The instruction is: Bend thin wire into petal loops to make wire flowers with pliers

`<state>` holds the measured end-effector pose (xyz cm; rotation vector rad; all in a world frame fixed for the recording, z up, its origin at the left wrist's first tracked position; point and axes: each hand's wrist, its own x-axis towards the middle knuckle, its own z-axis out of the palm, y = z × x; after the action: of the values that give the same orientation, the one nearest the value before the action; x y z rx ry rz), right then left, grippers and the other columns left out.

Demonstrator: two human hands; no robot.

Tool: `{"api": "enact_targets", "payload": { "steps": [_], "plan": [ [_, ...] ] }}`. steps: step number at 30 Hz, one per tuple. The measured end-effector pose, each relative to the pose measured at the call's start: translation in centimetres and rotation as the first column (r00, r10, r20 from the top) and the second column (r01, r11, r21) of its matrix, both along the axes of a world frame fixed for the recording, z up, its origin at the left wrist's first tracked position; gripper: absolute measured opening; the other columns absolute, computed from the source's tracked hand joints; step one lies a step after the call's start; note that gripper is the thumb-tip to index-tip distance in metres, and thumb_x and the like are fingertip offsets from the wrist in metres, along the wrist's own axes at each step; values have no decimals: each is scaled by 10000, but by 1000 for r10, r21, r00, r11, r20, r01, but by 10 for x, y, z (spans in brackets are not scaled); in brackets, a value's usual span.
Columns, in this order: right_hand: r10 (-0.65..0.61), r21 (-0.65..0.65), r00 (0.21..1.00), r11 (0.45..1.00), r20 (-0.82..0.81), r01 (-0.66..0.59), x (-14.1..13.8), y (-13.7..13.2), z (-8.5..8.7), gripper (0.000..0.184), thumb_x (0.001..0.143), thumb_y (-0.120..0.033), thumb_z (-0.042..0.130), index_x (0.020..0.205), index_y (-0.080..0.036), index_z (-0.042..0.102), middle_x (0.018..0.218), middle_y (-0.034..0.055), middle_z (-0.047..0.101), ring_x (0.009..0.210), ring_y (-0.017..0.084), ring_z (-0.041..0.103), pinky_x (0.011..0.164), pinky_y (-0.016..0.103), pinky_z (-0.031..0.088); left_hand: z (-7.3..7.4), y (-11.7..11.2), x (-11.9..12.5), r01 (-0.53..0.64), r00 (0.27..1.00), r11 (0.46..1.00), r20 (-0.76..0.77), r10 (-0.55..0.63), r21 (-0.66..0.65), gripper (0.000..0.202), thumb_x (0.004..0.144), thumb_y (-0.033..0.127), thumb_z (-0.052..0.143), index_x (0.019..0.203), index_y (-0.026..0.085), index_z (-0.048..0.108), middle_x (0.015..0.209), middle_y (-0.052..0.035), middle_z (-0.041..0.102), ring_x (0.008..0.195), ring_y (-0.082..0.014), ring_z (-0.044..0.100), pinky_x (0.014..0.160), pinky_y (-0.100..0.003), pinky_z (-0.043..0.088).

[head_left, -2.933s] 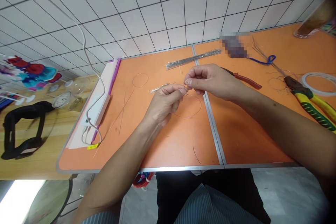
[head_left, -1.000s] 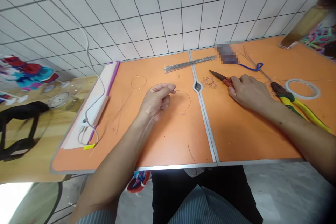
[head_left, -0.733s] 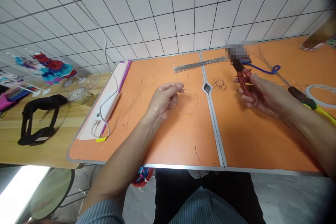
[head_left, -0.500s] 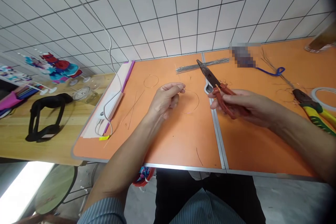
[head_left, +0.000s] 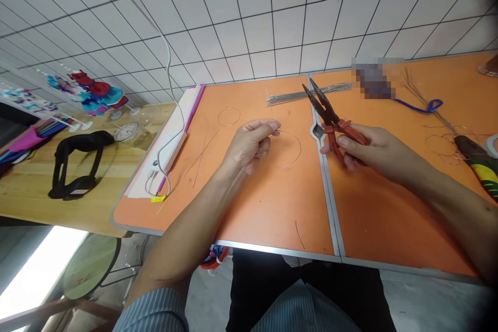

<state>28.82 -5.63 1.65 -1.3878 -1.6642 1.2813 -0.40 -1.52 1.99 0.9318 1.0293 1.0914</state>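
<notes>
So the orange surface (head_left: 252,207) carries it all; the right hand (head_left: 373,153) has a closed grip on red-handled pliers (head_left: 330,119), tips spread open and pointing away, just right of the centre seam; the left hand (head_left: 249,145) pinches a thin wire ring (head_left: 286,149) at its top edge, ring lying on the surface near the pliers.

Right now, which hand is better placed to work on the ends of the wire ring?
Right, probably. The right hand already grips the red pliers, jaws open and pointing toward the back of the table. The left hand pinches the wire ring at its ends, steadying it, so it is occupied.
</notes>
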Motion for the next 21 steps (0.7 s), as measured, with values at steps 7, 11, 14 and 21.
{"api": "enact_targets", "payload": {
  "steps": [7,11,14,21],
  "plan": [
    [-244,455,698,881,673,-131,4,-5,-10,546,1139,-564,462,1622,-414,668,1412,81,798,1121,394,725,629,385,329,-1,0,2,-3,1000,1000,-16,3,-2,257,694,313,955,822,169,785,824,0,707,450,-1,288,436,-240,131],
    [-283,492,649,855,706,-162,2,-9,-11,573,1173,-619,432,1641,-382,661,1524,99,748,1025,349,705,571,371,172,-1,-1,3,-4,1000,1000,-15,4,1,249,695,309,959,813,167,791,811,7,693,448,1,290,437,-240,134],
    [-284,505,664,847,692,-165,4,-10,-10,602,1182,-657,408,1673,-386,627,1512,126,739,1060,363,695,565,375,147,0,-1,3,-6,1000,1000,-26,6,5,246,700,314,956,815,169,794,821,4,699,455,-2,295,437,-243,140],
    [-310,532,611,818,728,-218,3,-13,-9,578,1200,-610,378,1664,-376,630,1502,132,743,1112,379,702,563,378,156,-3,-1,4,-9,999,1000,-43,9,9,231,702,308,949,805,172,794,811,-2,711,462,-10,306,440,-242,142]
  ]
}}
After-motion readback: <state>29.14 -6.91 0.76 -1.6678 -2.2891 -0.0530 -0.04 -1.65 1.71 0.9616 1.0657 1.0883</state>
